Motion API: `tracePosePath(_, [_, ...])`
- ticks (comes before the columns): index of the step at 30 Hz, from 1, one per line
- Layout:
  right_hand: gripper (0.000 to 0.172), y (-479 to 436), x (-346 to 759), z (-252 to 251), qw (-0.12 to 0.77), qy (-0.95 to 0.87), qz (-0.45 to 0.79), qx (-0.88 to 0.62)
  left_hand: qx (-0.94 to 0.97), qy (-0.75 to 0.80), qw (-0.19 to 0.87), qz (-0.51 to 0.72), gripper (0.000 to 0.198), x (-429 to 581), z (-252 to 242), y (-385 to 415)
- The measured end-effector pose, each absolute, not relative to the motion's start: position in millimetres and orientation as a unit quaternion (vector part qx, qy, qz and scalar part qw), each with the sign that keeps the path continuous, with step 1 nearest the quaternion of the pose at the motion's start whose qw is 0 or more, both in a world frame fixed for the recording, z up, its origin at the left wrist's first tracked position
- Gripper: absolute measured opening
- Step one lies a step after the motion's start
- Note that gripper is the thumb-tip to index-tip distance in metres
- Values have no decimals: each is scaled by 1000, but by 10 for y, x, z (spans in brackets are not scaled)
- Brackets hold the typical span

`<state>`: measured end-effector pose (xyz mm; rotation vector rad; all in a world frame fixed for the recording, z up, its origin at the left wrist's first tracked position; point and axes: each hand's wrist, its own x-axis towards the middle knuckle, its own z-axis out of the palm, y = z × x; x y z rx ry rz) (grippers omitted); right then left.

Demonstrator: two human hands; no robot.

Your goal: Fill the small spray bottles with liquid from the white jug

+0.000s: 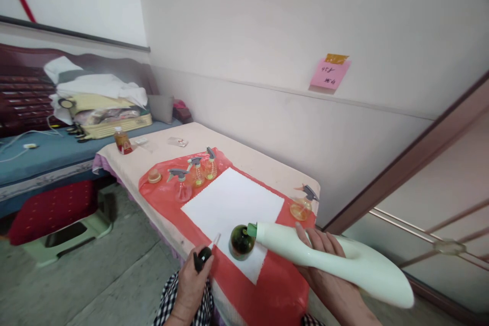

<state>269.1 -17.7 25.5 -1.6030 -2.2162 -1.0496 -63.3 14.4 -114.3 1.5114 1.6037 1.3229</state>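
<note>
My right hand (324,270) grips a large pale green bottle (336,260), tipped on its side. Its green spout (252,229) touches the mouth of a small round green spray bottle (242,241) without its top. That small bottle stands on a white cloth (233,209). My left hand (193,280) is closed on a dark spray head (201,258) with a clear tube, just left of the small bottle.
A red sheet (278,290) covers the beige table (214,137). Three clear spray bottles (196,173) stand at its far side, another orange one (301,206) at the right. A bottle cap (154,177), a small jar (122,141), a bed with bedding (95,97) and a red stool (53,214) lie left.
</note>
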Motion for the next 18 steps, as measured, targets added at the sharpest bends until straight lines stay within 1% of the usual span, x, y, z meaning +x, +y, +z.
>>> tracePosePath(8, [75, -183, 2678, 294, 107, -754, -351, -545, 562, 602, 291, 486, 42, -631, -1173, 146])
tracePosePath(18, [81, -181, 2676, 298, 107, -755, -355, -541, 566, 597, 283, 494, 40, -640, -1130, 139])
